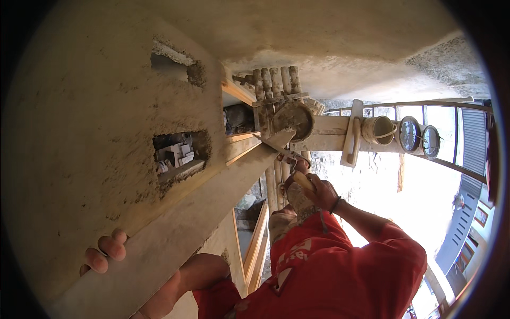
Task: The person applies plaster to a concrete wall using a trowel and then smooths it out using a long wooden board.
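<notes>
My left hand (108, 251) is closed around a long, flat, plaster-smeared board (186, 212), its fingertips curled over the upper edge. The board runs slantwise from the lower left toward the middle of the view, close along the plastered wall (95, 138). My right hand (322, 192) grips the yellowish wooden handle of a trowel (304, 180). The trowel's narrow blade lies against or just above the board's far end; I cannot tell which. Right beside that end sits a round, mortar-stained pan (292, 121).
Two rough openings pierce the wall, the lower opening (180, 159) holding rubble. Wooden frames (256, 247) stand beside the board. Bamboo poles (276, 82) form a platform at the pan. To the right, a plank carries a wooden float (350, 141), a bucket (378, 131) and two more buckets (409, 134).
</notes>
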Demonstrator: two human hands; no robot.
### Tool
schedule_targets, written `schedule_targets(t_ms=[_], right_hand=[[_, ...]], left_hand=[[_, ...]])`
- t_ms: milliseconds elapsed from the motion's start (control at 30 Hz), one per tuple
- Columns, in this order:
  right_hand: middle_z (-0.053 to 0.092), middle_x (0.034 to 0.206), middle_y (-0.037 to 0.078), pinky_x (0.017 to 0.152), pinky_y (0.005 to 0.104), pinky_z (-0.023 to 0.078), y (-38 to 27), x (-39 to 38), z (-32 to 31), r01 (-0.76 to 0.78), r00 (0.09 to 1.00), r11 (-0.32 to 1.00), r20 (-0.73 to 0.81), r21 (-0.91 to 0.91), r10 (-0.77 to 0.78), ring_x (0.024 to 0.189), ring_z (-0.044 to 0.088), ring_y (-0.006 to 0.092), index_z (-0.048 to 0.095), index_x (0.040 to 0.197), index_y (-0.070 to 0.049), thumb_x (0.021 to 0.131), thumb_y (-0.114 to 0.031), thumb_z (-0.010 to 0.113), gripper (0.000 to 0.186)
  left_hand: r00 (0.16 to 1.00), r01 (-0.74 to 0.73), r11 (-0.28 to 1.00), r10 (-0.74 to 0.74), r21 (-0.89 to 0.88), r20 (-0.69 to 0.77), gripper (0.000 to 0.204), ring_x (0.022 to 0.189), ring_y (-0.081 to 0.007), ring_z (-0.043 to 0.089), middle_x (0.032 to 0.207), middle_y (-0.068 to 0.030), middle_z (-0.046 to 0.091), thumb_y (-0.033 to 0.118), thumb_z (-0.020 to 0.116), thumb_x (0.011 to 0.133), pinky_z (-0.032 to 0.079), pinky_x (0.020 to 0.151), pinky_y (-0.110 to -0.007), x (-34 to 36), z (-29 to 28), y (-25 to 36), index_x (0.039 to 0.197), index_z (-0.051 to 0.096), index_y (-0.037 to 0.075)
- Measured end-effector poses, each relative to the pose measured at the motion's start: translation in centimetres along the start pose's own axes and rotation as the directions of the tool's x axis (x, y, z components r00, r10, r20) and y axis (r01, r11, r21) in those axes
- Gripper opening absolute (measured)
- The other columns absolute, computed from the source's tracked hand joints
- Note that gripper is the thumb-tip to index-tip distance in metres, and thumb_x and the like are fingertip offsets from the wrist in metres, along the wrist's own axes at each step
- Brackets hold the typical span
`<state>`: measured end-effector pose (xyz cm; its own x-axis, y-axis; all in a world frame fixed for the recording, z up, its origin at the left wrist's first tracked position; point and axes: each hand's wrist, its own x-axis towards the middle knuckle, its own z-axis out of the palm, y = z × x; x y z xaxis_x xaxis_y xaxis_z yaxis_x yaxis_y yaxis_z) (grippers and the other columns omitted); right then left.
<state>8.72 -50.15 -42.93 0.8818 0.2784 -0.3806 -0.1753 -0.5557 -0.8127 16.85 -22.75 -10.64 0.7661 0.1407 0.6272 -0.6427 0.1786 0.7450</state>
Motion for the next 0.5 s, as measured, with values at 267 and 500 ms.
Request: schedule_targets(t_ms=[267,500], right_hand=[[0.06,0.088,0.025,0.07,0.0479,0.047,14.6,11.1,6.8,-0.319,0.946,0.946,-0.079,-0.058,0.314,0.086,0.058,0.0423,0.048,0.106,-0.005,0.08,-0.027,0.054,0.035],[0.063,0.082,0.019,0.058,0.0432,0.05,23.6,21.3,9.2,-0.63,0.772,0.777,-0.096,0.015,0.628,0.071,0.064,0.0324,0.055,0.092,0.001,0.078,-0.038,0.054,0.041]], left_hand=[[0.997,-0.065,0.988,0.058,0.143,0.05,0.051,0.102,-0.0287,0.044,0.112,-0.0132,0.051,0.049,0.053,0.079,0.034,0.084,-0.043,2.2,0.7,5.1,0.117,0.052,0.016],[0.96,0.277,0.96,-0.275,-0.027,0.051,0.049,0.095,-0.0206,0.036,0.104,-0.0059,0.04,0.05,0.046,0.081,0.03,0.088,-0.036,1.1,-4.7,14.3,0.115,0.041,0.015]])
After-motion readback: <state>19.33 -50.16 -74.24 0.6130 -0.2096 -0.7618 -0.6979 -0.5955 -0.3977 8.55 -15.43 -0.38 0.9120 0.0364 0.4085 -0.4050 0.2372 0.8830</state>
